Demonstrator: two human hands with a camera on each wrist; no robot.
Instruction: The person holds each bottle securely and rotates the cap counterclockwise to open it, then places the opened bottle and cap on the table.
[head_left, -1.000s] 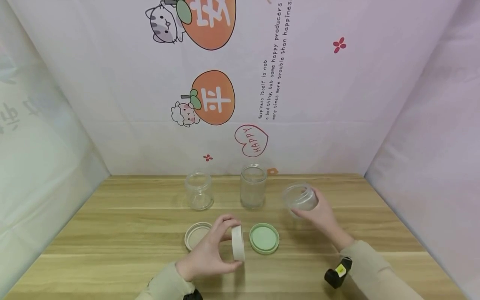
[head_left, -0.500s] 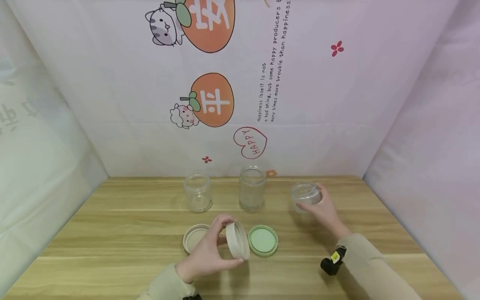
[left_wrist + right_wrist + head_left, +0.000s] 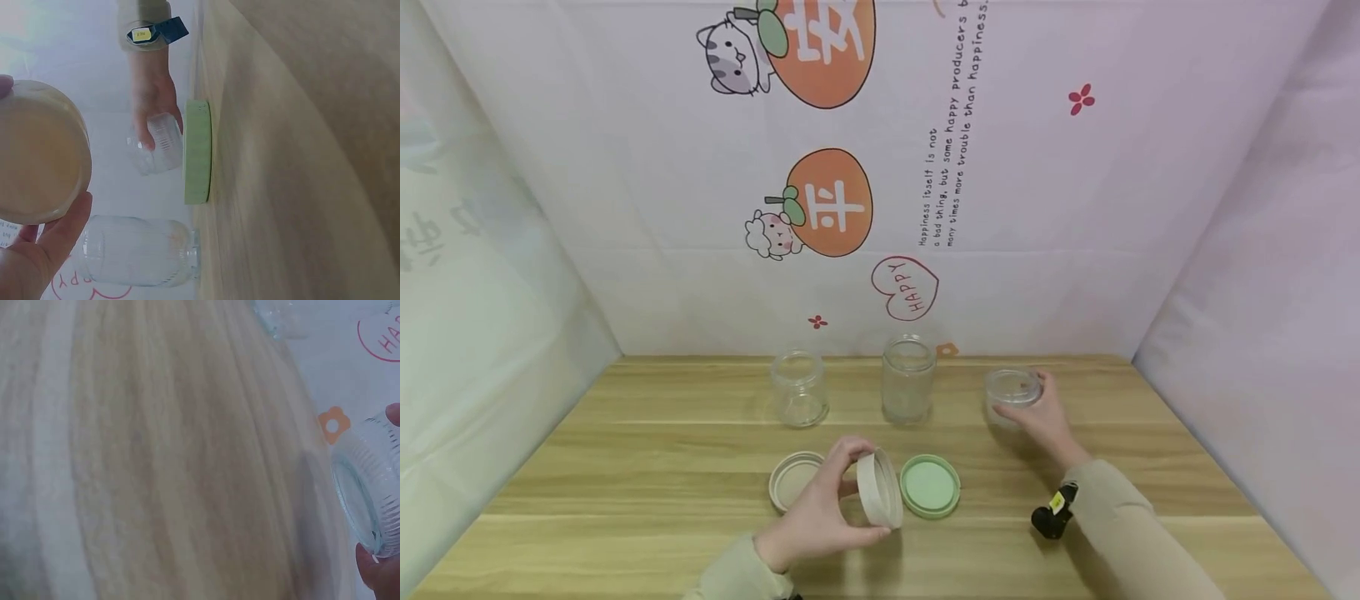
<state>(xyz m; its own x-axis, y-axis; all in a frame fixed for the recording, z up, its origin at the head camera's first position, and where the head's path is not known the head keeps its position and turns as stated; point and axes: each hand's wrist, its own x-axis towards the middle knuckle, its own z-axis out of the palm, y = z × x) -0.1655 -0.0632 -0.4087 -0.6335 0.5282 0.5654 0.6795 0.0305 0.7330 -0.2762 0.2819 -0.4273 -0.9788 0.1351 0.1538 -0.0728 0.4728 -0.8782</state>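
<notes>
My left hand [image 3: 820,508] pinches a cream lid [image 3: 872,492] by its rim, thumb on one side and fingers on the other. The lid stands on edge above the table, its hollow side turned right. At the back right my right hand [image 3: 1045,421] grips a short clear jar [image 3: 998,392] round its side, mouth up. Ribbed glass shows on this jar [image 3: 369,481] in the right wrist view, with fingertips at its edge. Just right of the held lid lies a green lid [image 3: 930,487]. Another beige lid [image 3: 792,482] lies partly behind the left hand.
Two uncapped clear jars stand along the back: a rounded one [image 3: 799,392] at left and a taller one [image 3: 907,383] in the middle. Printed white cloth [image 3: 1015,208] walls the wooden table [image 3: 647,467] behind and at both sides.
The right hand has moved the short jar slightly right and brought it from tilted to upright. My left hand has turned the cream lid, so more of its inside shows.
</notes>
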